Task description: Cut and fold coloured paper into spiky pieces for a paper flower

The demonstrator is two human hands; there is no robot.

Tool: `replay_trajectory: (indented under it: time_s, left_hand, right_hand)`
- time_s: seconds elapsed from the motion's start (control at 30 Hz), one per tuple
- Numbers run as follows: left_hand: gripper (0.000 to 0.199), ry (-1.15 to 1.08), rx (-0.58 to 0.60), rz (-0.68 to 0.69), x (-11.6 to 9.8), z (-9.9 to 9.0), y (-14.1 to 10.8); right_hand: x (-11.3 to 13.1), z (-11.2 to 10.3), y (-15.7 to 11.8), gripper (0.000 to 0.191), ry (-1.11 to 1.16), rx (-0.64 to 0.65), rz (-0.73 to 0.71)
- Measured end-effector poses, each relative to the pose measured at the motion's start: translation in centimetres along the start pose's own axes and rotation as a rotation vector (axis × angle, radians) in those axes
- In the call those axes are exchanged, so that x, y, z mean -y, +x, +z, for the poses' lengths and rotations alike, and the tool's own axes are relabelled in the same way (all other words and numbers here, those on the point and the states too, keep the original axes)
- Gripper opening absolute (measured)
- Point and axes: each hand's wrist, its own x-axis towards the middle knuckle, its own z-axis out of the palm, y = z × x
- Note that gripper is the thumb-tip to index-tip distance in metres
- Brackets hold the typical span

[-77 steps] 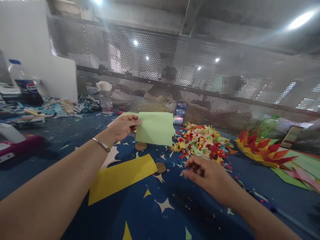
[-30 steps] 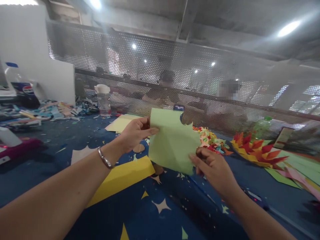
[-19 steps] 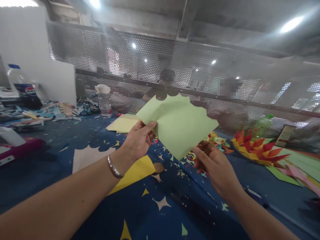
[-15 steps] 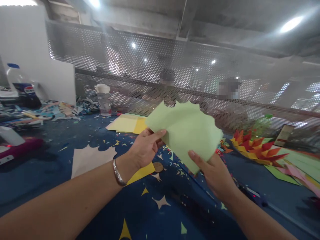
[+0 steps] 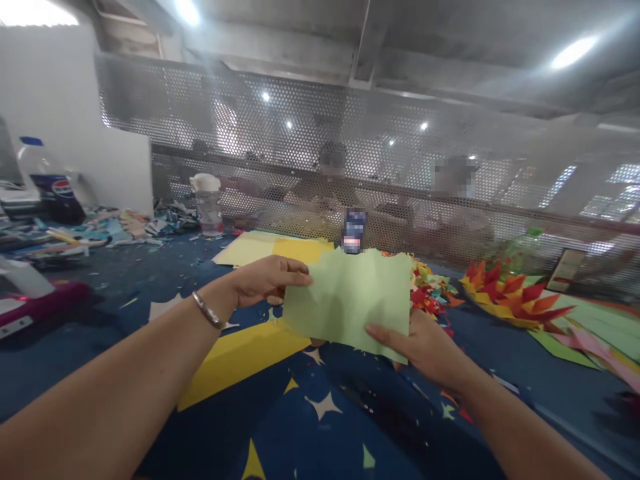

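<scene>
A light green sheet of paper (image 5: 350,300) with a scalloped top edge is held up between my two hands, above the blue table. My left hand (image 5: 273,280), a silver bangle on its wrist, pinches the sheet's upper left edge. At the lower right corner my right hand (image 5: 410,340) grips it, thumb on the near face and the other fingers behind. Below my left hand lies a yellow paper strip (image 5: 245,360), and a pale scalloped sheet (image 5: 164,308) shows partly behind my left wrist. Small star-shaped paper offcuts (image 5: 323,405) are scattered beneath.
An orange and yellow pointed paper piece (image 5: 515,300) rests at the right. Cream and yellow sheets (image 5: 250,250), a phone (image 5: 354,231) and a white-lidded cup (image 5: 207,203) stand or lie at the back. A cola bottle (image 5: 57,193) and paper scraps (image 5: 120,230) are at the left.
The green paper has come down and turned from a fanned, tilted pose to nearly level. My left hand has shifted left and up, uncovering more of the yellow strip.
</scene>
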Motion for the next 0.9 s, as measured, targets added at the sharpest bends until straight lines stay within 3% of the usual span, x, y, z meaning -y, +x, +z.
replay_trajectory:
  time_s: [0.1,0.2,0.27,0.33,0.43,0.53,0.57,0.7,0.9]
  left_hand:
    - [0.020,0.296,0.086,0.003,1.1,-0.4,0.4]
    - [0.024,0.415,0.062,0.075,1.6,-0.4,0.8]
    - [0.017,0.297,-0.034,0.113,1.5,-0.4,1.1]
    - [0.009,0.037,-0.160,0.184,1.3,-0.5,1.5]
    - [0.016,-0.309,-0.295,0.318,1.2,-0.6,2.3]
    - [0.013,-0.522,-0.336,0.354,1.4,-0.6,2.8]
    - [0.011,-0.567,-0.352,0.348,1.5,-0.5,2.8]
    - [0.008,-0.631,-0.384,0.336,1.8,-0.4,2.8]
    - [0.015,-0.680,-0.462,0.336,2.2,-0.9,2.5]
  right_hand:
    - [0.0,-0.2,0.2,0.031,-0.048,0.031,-0.001]
    - [0.0,-0.1,0.5,0.030,-0.073,-0.043,0.030]
    - [-0.2,0.0,0.9,0.028,-0.066,-0.148,0.052]
    - [-0.5,0.2,1.2,0.027,-0.025,-0.219,0.056]
    - [-0.6,0.6,1.9,0.024,-0.049,-0.194,0.049]
    - [0.5,1.8,3.0,0.020,-0.337,-0.105,-0.072]
    - [1.1,2.4,3.6,0.019,-0.483,-0.088,-0.152]
    - [3.3,6.1,7.2,0.017,-0.593,-0.013,-0.245]
    - [4.3,11.1,12.7,0.044,-0.700,0.013,-0.254]
